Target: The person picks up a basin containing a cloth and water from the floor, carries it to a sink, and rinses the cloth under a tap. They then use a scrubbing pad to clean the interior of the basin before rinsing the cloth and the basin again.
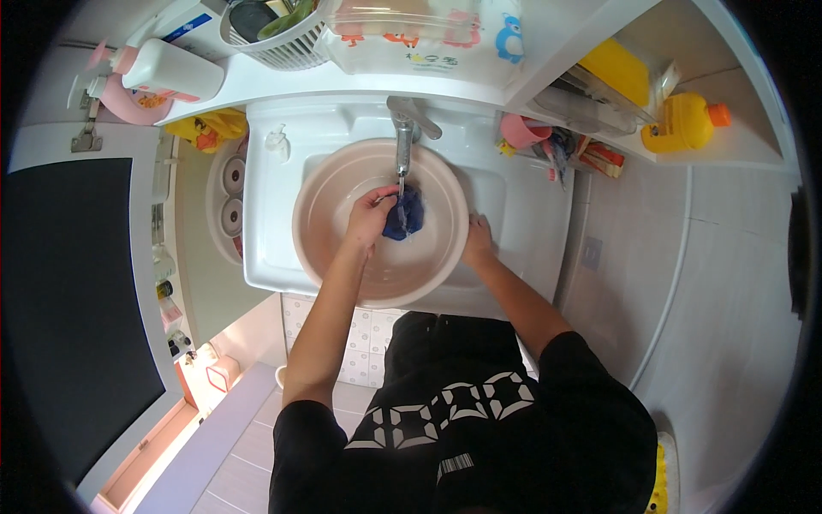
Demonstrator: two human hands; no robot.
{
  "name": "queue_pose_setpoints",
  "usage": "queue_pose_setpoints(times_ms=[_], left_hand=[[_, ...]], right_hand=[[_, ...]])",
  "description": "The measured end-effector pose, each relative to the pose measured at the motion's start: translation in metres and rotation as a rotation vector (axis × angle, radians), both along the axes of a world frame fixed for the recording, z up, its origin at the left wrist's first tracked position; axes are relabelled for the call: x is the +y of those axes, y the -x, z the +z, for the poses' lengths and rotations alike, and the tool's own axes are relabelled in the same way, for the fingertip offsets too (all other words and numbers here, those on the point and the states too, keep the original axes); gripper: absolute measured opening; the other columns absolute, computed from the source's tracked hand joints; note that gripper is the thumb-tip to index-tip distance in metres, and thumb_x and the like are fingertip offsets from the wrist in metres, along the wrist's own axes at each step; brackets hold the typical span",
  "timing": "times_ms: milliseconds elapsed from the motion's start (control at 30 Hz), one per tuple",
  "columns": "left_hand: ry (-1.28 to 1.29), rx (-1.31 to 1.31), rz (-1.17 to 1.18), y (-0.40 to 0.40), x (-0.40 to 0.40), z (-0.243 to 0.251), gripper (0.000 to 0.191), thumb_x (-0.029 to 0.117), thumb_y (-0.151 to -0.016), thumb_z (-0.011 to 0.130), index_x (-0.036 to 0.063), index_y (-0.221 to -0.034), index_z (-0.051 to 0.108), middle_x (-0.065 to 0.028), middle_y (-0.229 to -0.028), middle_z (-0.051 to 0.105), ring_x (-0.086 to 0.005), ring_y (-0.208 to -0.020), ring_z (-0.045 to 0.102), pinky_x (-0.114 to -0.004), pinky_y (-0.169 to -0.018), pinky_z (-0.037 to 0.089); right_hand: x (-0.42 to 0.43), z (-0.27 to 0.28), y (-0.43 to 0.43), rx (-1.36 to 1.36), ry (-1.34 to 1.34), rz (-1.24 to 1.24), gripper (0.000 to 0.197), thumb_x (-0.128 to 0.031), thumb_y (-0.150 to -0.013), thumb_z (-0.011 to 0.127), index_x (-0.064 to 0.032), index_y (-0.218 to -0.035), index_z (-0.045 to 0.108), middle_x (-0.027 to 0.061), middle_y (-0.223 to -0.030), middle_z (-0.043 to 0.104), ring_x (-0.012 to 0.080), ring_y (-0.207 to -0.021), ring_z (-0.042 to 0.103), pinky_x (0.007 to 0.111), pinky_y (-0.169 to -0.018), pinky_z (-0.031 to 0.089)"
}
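Observation:
A pinkish-beige plastic basin (379,289) rests on the white washbasin (270,263). Water runs from the chrome faucet (403,138) onto a dark blue cloth (411,215) inside the basin. At the cloth's left edge, my left hand (372,218) pinches it between thumb and fingers, just left of the stream. My right hand (478,239) is outside the basin, against its right wall; its fingertips are partly hidden, and nothing shows held in it.
Above the faucet, a white shelf (270,83) carries a plastic basket (282,54), a pump bottle (170,70) and a printed packet (424,58). A pink cup (523,132) and toothbrushes stand at the right rear. An open mirrored cabinet door (144,257) is at left.

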State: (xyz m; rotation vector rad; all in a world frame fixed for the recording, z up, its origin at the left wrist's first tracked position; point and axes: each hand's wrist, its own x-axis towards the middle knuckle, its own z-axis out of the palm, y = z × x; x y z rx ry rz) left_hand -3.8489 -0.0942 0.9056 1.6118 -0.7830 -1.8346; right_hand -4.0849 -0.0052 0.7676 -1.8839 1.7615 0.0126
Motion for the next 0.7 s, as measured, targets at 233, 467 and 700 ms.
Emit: queue_pose_setpoints(times_ms=[233, 467, 700], left_hand=[[-0.109, 0.094, 0.067, -0.004, -0.002, 0.007, 0.034, 0.013, -0.095, 0.047, 0.0109, -0.124, 0.065, -0.0028, -0.099, 0.067, -0.0121, -0.083, 0.063, -0.027, -0.073, 0.052], [-0.145, 0.159, 0.085, -0.001, -0.003, 0.01, 0.034, 0.012, -0.093, 0.047, 0.0116, -0.122, 0.066, -0.004, -0.102, 0.067, -0.0144, -0.091, 0.064, -0.029, -0.077, 0.052], [-0.152, 0.122, 0.047, -0.004, 0.003, 0.005, 0.037, 0.018, -0.096, 0.045, 0.0112, -0.128, 0.062, -0.0051, -0.113, 0.066, -0.0155, -0.097, 0.064, -0.032, -0.082, 0.054]], right_hand=[[-0.003, 0.056, 0.001, -0.036, 0.42, -0.038, 0.051, -0.036, -0.078, 0.072, -0.0076, -0.12, 0.064, 0.0143, -0.119, 0.066, 0.0353, -0.119, 0.057, 0.047, -0.098, 0.041], [-0.016, 0.068, 0.019, -0.778, 0.021, -0.274, 0.046, -0.022, -0.084, 0.072, -0.0048, -0.126, 0.062, 0.0131, -0.111, 0.071, 0.0304, -0.101, 0.068, 0.037, -0.086, 0.052], [-0.022, 0.095, 0.032, -1.296, -0.415, -0.861, 0.03, -0.021, -0.096, 0.062, -0.0015, -0.119, 0.064, 0.008, -0.104, 0.071, 0.0181, -0.095, 0.067, 0.031, -0.085, 0.051]])
